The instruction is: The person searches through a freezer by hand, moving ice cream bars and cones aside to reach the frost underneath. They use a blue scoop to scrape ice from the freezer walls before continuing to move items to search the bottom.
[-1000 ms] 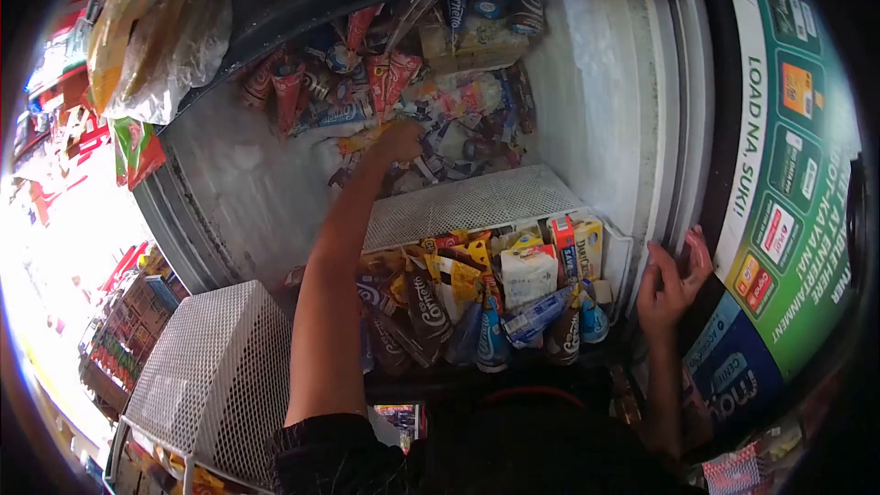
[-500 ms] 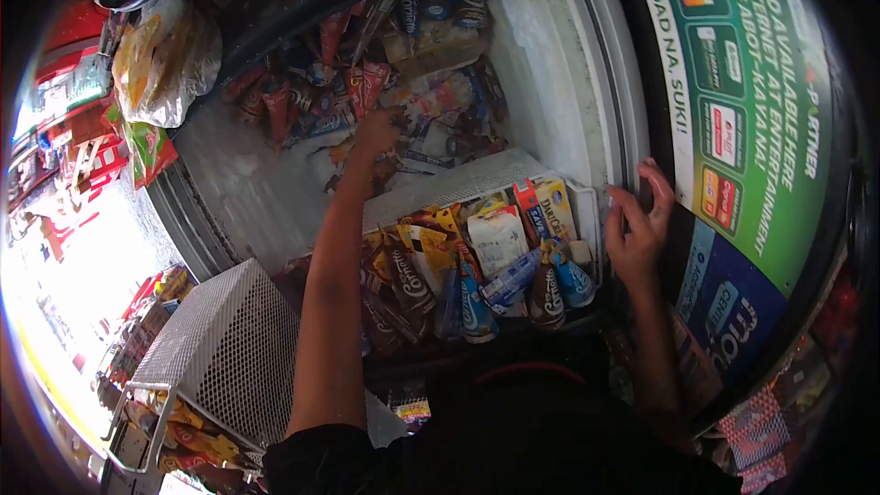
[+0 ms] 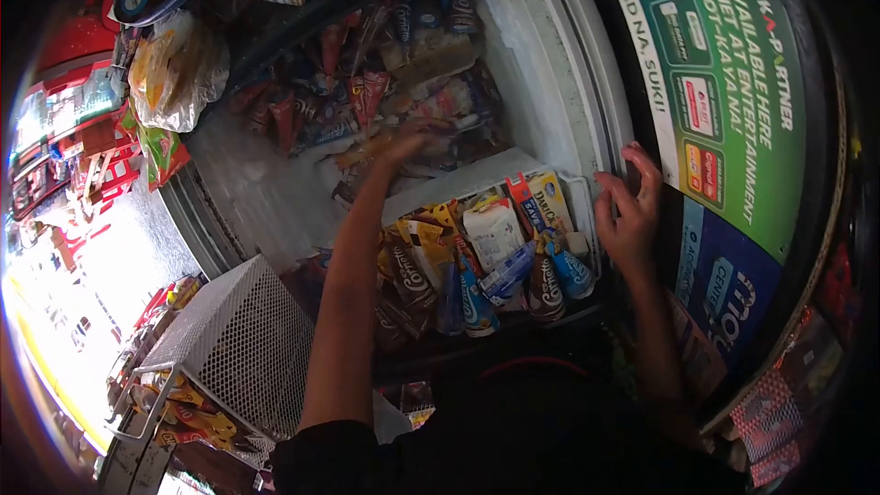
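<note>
Deep in the frosty chest freezer, my left hand is over a pile of wrapped ice creams. Motion blurs its fingers, so whether it grips a pack does not show. My right hand rests at the freezer's right edge, fingers apart and holding nothing. Between my arms, a white mesh basket holds brown and blue cones, yellow packs and a white pack. Red cones lie beyond my left hand.
A second mesh basket with yellow-brown packs stands outside at the lower left. A plastic bag hangs at the upper left. The dark lid frame crosses the top. A green sign is at the right.
My left hand has moved right across the pile, towards the middle of the freezer. My right hand remains at the right edge. The camera view has shifted slightly.
</note>
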Tool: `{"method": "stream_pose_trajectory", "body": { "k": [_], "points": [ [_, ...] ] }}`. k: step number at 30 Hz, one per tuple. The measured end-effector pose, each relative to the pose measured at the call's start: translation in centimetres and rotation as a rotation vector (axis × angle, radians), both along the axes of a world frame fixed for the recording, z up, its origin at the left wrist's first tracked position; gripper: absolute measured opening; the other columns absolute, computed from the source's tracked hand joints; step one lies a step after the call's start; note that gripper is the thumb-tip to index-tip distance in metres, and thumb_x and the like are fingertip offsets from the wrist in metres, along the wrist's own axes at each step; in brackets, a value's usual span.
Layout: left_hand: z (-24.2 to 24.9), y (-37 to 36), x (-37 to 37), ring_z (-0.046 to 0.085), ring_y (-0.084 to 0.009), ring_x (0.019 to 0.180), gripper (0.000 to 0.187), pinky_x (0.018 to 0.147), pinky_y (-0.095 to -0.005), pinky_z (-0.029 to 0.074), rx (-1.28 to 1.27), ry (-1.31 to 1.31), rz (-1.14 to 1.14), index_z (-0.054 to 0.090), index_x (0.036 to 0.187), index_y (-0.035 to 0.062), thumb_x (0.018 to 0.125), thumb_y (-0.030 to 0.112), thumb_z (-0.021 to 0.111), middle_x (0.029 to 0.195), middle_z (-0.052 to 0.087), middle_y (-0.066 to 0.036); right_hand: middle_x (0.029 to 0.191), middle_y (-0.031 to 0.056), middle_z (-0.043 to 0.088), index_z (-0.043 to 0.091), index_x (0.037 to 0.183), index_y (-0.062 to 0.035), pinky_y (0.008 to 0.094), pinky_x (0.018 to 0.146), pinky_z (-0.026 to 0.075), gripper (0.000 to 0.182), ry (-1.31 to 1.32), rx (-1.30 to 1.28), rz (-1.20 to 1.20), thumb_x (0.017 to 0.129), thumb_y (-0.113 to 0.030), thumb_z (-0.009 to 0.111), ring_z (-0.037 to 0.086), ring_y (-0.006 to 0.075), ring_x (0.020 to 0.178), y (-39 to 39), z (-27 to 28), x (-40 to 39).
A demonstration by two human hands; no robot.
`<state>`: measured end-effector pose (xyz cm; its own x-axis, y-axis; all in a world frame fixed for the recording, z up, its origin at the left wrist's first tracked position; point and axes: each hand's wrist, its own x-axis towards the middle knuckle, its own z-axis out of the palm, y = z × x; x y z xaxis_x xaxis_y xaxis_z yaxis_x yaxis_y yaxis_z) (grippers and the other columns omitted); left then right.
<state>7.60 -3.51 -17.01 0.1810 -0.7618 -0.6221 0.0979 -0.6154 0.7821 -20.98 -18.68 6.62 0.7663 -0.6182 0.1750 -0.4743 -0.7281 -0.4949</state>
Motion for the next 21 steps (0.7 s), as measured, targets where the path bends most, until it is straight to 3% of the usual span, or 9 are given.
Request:
{"method": "stream_pose_trajectory", "body": {
  "k": [2,4,5,7,11,13,17,19,21],
  "points": [
    [-2.0,0.3,-0.4,0.059,-0.0231,0.099,0.041,0.089,-0.0339,0.043,-0.029,0.046,-0.070,0.065,0.107,0.0115,0.067,0.020,0.063,0.107,0.064,-0.008,0.117,0.0166,0.043,0.061,0.089,-0.0012,0.0428,0.098,0.038,0.023,0.044,-0.039,-0.004,0.069,0.009,0.055,0.041,0.0352,0.120,0.0,0.1,0.1],
    [-4.7,0.6,-0.1,0.058,-0.0265,0.101,0.041,0.089,-0.0376,0.044,-0.094,-0.083,-0.471,0.063,0.109,0.0103,0.069,0.021,0.062,0.108,0.061,-0.012,0.117,0.0173,0.042,0.062,0.090,-0.0015,0.0440,0.098,0.038,0.025,0.042,-0.029,0.003,0.069,0.009,0.055,0.041,0.0358,0.120,0.0,-0.1,0.1],
    [-6.2,0.9,0.3,0.058,-0.0265,0.101,0.041,0.089,-0.0376,0.044,-0.096,-0.089,-0.462,0.063,0.109,0.0103,0.069,0.021,0.062,0.108,0.061,-0.012,0.117,0.0174,0.042,0.063,0.090,-0.0019,0.0446,0.098,0.038,0.025,0.058,-0.030,-0.004,0.069,0.009,0.055,0.041,0.0358,0.120,0.0,-0.1,0.1],
    [-9.2,0.8,0.8,0.056,-0.0301,0.103,0.041,0.086,-0.0412,0.045,0.113,-0.363,-0.759,0.060,0.114,0.0113,0.073,0.014,0.057,0.106,0.059,-0.016,0.118,0.0172,0.042,0.064,0.091,-0.0027,0.0462,0.099,0.038,0.027,0.084,-0.024,-0.028,0.068,0.007,0.055,0.041,0.0358,0.119,0.1,-0.1,0.2],
    [-11.9,-2.2,0.4,0.053,-0.0330,0.106,0.046,0.085,-0.0427,0.046,0.057,-0.608,-0.703,0.054,0.121,0.0114,0.075,0.007,0.054,0.109,0.055,-0.018,0.117,0.0172,0.042,0.064,0.091,-0.0022,0.0463,0.099,0.037,0.025,0.164,-0.056,-0.016,0.069,0.005,0.055,0.041,0.0366,0.118,0.0,0.0,0.1],
    [-10.7,-5.4,-0.7,0.053,-0.0336,0.106,0.046,0.083,-0.0440,0.047,-0.234,-0.831,-0.411,0.050,0.123,0.0132,0.078,0.006,0.053,0.116,0.051,-0.017,0.117,0.0177,0.041,0.065,0.090,-0.0029,0.0469,0.099,0.036,0.024,0.190,-0.043,-0.042,0.068,0.004,0.056,0.041,0.0380,0.118,0.1,0.0,0.1],
    [-13.8,-10.9,-3.1,0.049,-0.0337,0.112,0.043,0.081,-0.0460,0.047,-0.211,-1.051,-0.523,0.048,0.122,0.0154,0.079,0.012,0.053,0.123,0.046,-0.014,0.115,0.0174,0.040,0.066,0.088,-0.0047,0.0478,0.098,0.036,0.023,0.256,-0.058,-0.063,0.068,0.002,0.056,0.040,0.0393,0.117,0.3,0.0,-0.1],
    [-16.8,-12.2,-4.0,0.044,-0.0316,0.119,0.039,0.085,-0.0496,0.045,-0.479,-1.330,-0.553,0.051,0.118,0.0180,0.078,0.015,0.053,0.124,0.047,-0.011,0.115,0.0172,0.040,0.066,0.088,-0.0051,0.0481,0.098,0.035,0.023,0.298,-0.064,-0.058,0.068,0.002,0.056,0.040,0.0392,0.117,0.2,0.5,0.2],
    [-17.4,-13.2,-4.2,0.042,-0.0307,0.121,0.037,0.088,-0.0505,0.042,-0.466,-1.292,-0.606,0.052,0.115,0.0179,0.078,0.016,0.053,0.124,0.047,-0.010,0.115,0.0164,0.039,0.066,0.088,-0.0068,0.0489,0.099,0.034,0.023,0.347,-0.081,-0.065,0.068,0.000,0.057,0.039,0.0382,0.118,0.3,0.4,-0.1]
  ]
}}
